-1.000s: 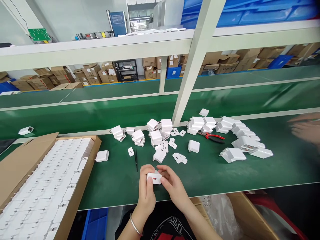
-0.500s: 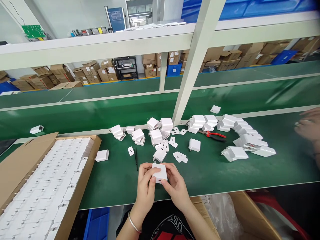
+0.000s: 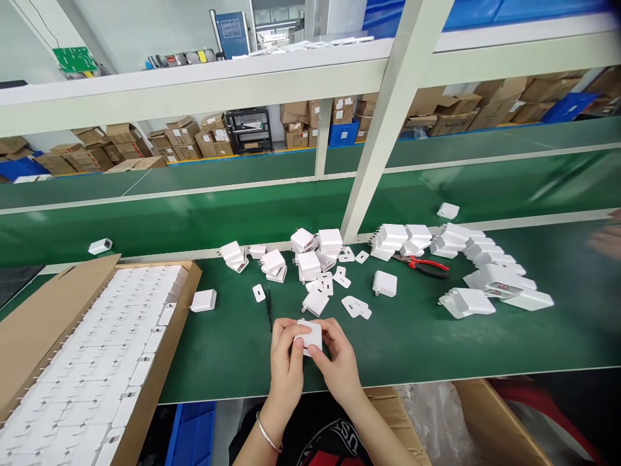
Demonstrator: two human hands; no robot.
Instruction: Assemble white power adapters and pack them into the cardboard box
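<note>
Both my left hand (image 3: pixel 289 355) and my right hand (image 3: pixel 337 353) grip one white charger (image 3: pixel 311 334) over the bench's front part. The left fingers lie on its top and left side, while my right thumb presses near the slot at its lower edge. Just beyond lies another white charger (image 3: pixel 315 301), close to small white cover plates (image 3: pixel 356 307) with slots. Black tweezers (image 3: pixel 269 308) rest left of my hands beside a single cover plate (image 3: pixel 259 293). One more charger (image 3: pixel 385 283) sits by itself to the right.
A cardboard box (image 3: pixel 167 353) packed with white chargers stands at the left. Red-handled pliers (image 3: pixel 421 264) lie before rows of chargers (image 3: pixel 478 249) at the right. A slanted white post (image 3: pixel 383 129) rises behind. Another person's blurred hand (image 3: pixel 607 238) shows at the right edge.
My right thumb has shifted slightly along the charger's lower edge, with both hands still holding it. The view has moved a little left. The other person's hand has moved toward the right edge.
</note>
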